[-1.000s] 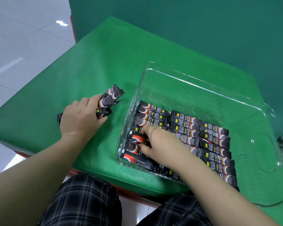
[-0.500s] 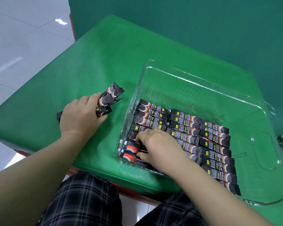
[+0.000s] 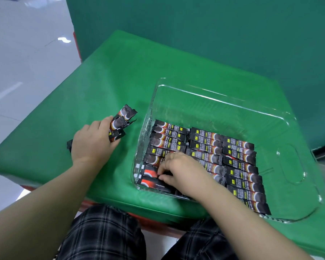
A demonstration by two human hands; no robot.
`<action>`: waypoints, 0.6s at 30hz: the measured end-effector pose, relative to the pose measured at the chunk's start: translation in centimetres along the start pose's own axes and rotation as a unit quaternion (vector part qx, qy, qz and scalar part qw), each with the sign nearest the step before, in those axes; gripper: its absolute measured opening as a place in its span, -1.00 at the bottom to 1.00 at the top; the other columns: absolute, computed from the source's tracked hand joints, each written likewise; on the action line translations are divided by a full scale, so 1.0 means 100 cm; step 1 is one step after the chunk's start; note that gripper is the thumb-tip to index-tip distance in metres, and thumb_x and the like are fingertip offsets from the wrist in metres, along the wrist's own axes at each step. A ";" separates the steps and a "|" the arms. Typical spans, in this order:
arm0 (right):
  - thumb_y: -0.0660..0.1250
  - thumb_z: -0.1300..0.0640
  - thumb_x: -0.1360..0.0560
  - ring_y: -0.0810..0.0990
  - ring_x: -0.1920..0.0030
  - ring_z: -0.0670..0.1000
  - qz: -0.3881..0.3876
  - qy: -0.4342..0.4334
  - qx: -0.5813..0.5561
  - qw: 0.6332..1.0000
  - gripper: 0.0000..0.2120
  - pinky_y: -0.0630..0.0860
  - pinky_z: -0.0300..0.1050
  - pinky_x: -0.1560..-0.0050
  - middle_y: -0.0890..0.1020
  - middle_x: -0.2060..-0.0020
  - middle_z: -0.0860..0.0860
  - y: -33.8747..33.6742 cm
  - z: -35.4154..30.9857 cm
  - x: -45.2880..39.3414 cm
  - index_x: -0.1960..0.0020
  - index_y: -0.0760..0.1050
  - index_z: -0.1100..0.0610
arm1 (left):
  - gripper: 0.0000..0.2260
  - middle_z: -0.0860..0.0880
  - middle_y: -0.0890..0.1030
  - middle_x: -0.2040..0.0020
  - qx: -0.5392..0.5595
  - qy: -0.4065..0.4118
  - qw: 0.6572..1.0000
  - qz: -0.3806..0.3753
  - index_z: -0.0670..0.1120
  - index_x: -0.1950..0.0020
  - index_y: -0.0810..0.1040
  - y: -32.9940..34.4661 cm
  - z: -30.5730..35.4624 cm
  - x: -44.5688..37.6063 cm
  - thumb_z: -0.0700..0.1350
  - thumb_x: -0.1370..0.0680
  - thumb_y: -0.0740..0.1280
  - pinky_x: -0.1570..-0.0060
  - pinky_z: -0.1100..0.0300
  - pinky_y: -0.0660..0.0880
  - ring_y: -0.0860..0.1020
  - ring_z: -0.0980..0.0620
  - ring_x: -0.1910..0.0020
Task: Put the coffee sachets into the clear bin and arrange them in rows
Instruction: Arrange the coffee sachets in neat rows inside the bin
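Head view: the clear bin point(image 3: 223, 94) sits on the green table point(image 3: 111, 76) and holds coffee sachets point(image 3: 240, 166) laid flat in 3 columns. The right hand point(image 3: 180, 169) reaches into the bin's near left corner; its fingers point(image 3: 162, 172) are curled down onto the sachets of the left column, fingertips touching a red-and-black sachet point(image 3: 148, 172), though whether they pinch it cannot be told. Beyond those fingertips, more sachets of that column lie side by side. Outside the bin, the left hand point(image 3: 91, 143) rests on the table, fingers clamped around a bundle of sachets point(image 3: 122, 121) whose ends fan out past the fingertips toward the bin wall.
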State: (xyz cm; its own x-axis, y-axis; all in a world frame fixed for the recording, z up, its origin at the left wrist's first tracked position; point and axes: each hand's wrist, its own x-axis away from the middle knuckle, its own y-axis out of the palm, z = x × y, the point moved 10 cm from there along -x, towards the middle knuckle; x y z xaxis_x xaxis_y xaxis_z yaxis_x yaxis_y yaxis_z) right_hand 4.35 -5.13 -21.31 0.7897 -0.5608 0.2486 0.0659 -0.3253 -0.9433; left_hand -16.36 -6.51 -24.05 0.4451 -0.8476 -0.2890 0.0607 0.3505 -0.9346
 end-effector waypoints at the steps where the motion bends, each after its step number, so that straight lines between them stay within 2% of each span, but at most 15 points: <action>1: 0.29 0.05 -0.53 0.42 -0.15 0.02 0.004 0.003 -0.010 1.000 -0.80 0.39 -0.11 -0.13 0.54 -0.04 0.00 -0.001 0.002 0.003 -0.12 0.58 0.01 | -0.45 -0.13 0.62 -0.02 0.001 -0.007 1.000 -0.006 -0.06 -0.35 0.43 -0.001 0.000 -0.001 0.21 -0.47 0.37 0.16 0.02 0.52 0.56 -0.18 0.11; 5: 0.27 0.08 -0.54 0.41 -0.12 0.03 0.043 0.036 -0.023 0.998 -0.77 0.40 -0.05 -0.15 0.57 -0.03 -0.01 -0.012 0.017 0.016 -0.16 0.58 0.03 | -0.31 -0.09 0.60 -0.07 -0.005 -0.017 0.999 -0.043 -0.03 -0.41 0.35 -0.005 0.003 -0.001 0.37 -0.42 0.21 0.17 0.07 0.50 0.55 -0.13 0.04; 9: 0.19 0.01 -0.58 0.32 -0.31 0.04 0.065 0.083 0.050 0.993 -0.66 0.30 0.00 -0.32 0.47 -0.27 -0.03 -0.021 0.034 0.022 -0.32 0.43 0.03 | -0.16 -0.09 0.58 -0.02 -0.008 -0.003 0.998 -0.069 -0.05 -0.43 0.31 -0.007 0.007 0.002 0.44 -0.29 0.04 0.15 0.03 0.52 0.54 -0.11 0.07; 11: 0.16 -0.03 -0.59 0.17 -0.46 0.04 0.047 0.101 0.059 0.992 -0.53 0.11 0.03 -0.47 0.31 -0.43 0.01 -0.018 0.039 0.017 -0.45 0.25 0.08 | -0.22 -0.11 0.57 0.00 -0.008 -0.018 0.997 -0.077 -0.05 -0.43 0.29 -0.008 0.007 0.004 0.41 -0.35 0.12 0.16 0.02 0.52 0.52 -0.12 0.08; 14: 0.05 -0.12 -0.61 -0.07 -0.53 0.03 -0.007 0.125 0.057 0.991 -0.39 -0.19 0.04 -0.48 0.02 -0.53 0.03 -0.007 0.043 0.008 -0.54 -0.02 0.14 | -0.38 -0.12 0.56 -0.01 0.000 -0.044 0.996 -0.078 -0.04 -0.43 0.29 -0.010 0.010 0.013 0.25 -0.48 0.29 0.16 0.03 0.51 0.52 -0.14 0.08; 18: -0.07 -0.18 -0.61 -0.08 -0.53 0.01 -0.053 0.125 0.064 0.989 -0.37 -0.30 0.03 -0.45 -0.05 -0.54 0.06 0.008 0.042 0.002 -0.54 -0.08 0.17 | -0.45 -0.11 0.56 -0.02 -0.004 -0.056 0.994 -0.092 -0.03 -0.45 0.26 -0.007 0.010 0.021 0.10 -0.53 0.34 0.14 0.03 0.49 0.51 -0.12 0.08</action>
State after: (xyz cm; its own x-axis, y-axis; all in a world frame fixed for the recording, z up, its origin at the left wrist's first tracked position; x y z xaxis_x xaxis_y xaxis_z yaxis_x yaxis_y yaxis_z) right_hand 7.11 -2.32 -22.94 0.6003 -0.7045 0.3786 0.2299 -0.3014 -0.9254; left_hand -14.56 -8.17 -23.82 0.5233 -0.8476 -0.0880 0.1429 0.1891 -0.9715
